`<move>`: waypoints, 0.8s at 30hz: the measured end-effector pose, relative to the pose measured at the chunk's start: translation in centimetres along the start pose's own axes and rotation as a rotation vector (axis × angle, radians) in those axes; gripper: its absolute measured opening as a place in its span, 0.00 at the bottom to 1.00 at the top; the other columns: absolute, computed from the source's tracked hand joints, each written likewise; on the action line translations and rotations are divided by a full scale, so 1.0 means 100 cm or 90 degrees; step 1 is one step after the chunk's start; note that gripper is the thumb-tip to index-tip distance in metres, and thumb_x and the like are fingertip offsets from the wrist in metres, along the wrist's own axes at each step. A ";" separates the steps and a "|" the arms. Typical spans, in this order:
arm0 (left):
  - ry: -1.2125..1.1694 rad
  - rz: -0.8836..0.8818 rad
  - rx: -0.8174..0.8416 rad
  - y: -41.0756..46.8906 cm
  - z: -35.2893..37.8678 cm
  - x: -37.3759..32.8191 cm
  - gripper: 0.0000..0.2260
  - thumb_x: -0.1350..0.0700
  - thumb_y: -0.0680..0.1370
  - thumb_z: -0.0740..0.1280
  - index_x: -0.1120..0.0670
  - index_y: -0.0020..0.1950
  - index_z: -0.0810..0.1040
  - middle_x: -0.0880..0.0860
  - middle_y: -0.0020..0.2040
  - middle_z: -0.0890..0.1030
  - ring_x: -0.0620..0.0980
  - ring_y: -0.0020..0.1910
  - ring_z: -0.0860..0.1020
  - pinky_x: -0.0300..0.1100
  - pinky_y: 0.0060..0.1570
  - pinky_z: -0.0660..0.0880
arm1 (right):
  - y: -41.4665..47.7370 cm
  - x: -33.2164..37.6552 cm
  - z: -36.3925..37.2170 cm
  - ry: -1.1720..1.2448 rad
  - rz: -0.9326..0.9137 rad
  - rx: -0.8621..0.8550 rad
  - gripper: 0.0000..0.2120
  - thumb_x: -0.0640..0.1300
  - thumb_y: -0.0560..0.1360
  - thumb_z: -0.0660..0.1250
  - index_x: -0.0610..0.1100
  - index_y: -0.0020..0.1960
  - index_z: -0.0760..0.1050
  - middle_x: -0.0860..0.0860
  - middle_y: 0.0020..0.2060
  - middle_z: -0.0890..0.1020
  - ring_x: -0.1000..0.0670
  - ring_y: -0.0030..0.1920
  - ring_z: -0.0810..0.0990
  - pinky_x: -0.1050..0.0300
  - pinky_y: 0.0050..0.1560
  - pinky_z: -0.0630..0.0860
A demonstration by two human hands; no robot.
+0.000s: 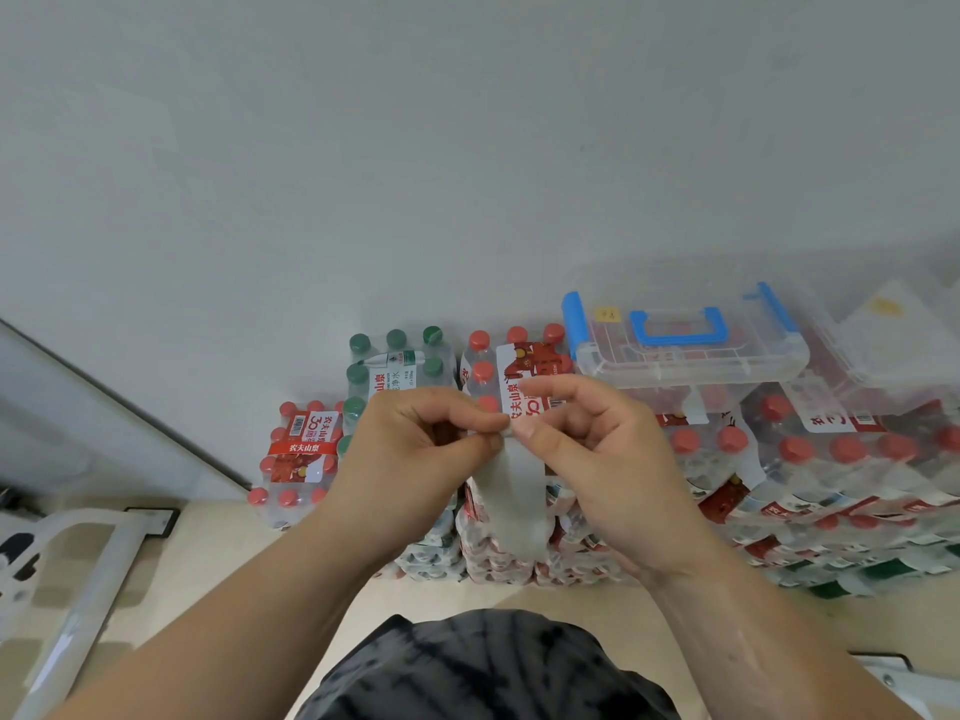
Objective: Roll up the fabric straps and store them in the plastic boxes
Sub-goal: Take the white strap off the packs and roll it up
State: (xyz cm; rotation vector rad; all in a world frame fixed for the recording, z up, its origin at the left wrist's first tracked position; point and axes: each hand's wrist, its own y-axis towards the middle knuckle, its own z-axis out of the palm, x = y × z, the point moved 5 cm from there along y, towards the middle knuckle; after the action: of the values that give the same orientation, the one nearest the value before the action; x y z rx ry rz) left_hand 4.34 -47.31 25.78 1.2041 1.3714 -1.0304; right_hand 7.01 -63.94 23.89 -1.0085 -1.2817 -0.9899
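White fabric strap pinched between left hand and right hand

Our hands hide the top end of the white fabric strap where the fingertips pinch it, so we cannot tell whether a roll has started there. The strap's lower end is blurred against the stacked water bottle packs. At the upper right, the clear plastic box shows only vague shapes inside, and its small yellow label is too small to read. A second clear box is cut by the right edge.
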 end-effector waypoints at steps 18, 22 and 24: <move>0.018 -0.011 -0.019 -0.005 -0.004 -0.002 0.05 0.60 0.72 0.77 0.50 0.44 0.88 0.57 0.42 0.86 0.66 0.46 0.82 0.63 0.49 0.81 | -0.004 0.003 0.002 0.028 -0.003 -0.024 0.07 0.50 0.68 0.75 0.51 0.46 0.84 0.46 0.38 0.87 0.44 0.43 0.87 0.46 0.48 0.85; 0.013 -0.003 -0.028 -0.007 -0.006 -0.002 0.08 0.64 0.72 0.76 0.51 0.44 0.87 0.59 0.41 0.85 0.65 0.44 0.81 0.59 0.46 0.81 | -0.003 0.003 0.002 0.036 -0.009 -0.048 0.08 0.49 0.65 0.76 0.47 0.41 0.83 0.44 0.39 0.87 0.41 0.43 0.86 0.41 0.48 0.85; 0.004 -0.005 -0.026 -0.007 -0.007 0.000 0.09 0.65 0.73 0.76 0.50 0.44 0.87 0.63 0.42 0.84 0.68 0.45 0.80 0.64 0.46 0.79 | -0.003 0.002 0.003 0.042 -0.020 -0.045 0.03 0.44 0.68 0.77 0.46 0.40 0.83 0.44 0.40 0.87 0.40 0.45 0.86 0.42 0.51 0.84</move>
State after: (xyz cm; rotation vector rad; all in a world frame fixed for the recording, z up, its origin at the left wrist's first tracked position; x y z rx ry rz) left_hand 3.55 -46.72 25.91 1.1728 1.3974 -1.0004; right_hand 6.62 -63.73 24.16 -1.0045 -1.2184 -1.0901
